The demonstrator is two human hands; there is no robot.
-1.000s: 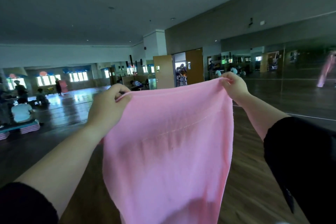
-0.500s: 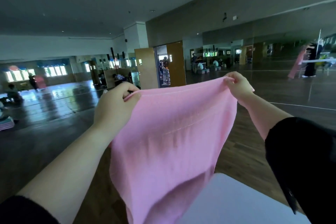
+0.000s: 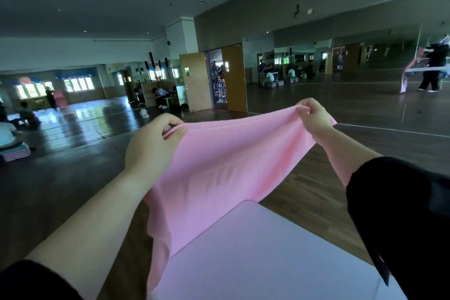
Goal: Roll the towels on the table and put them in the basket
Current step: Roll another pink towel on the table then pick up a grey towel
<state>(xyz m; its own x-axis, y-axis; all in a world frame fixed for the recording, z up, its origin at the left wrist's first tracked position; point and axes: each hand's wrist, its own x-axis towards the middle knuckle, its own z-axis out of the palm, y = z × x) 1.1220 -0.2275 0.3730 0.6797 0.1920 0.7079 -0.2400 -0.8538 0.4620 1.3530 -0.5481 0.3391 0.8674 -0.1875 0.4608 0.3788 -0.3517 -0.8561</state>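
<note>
A pink towel [image 3: 219, 173] hangs spread out in the air in front of me. My left hand [image 3: 151, 146] pinches its upper left corner and my right hand [image 3: 313, 118] pinches its upper right corner, so the top edge stretches between them. The towel's lower part drapes over the left edge of the white table [image 3: 267, 258] at the bottom of the view. No basket is in view.
Dark wooden floor [image 3: 73, 178] surrounds the table. A mirrored wall [image 3: 365, 68] runs along the right, with an open wooden door [image 3: 233, 78] beyond. Several people sit or stand far off at the left and back.
Both hands have come down with the towel and the view has tilted downward. More of the white table shows, and the towel's lower part now lies over its edge.
</note>
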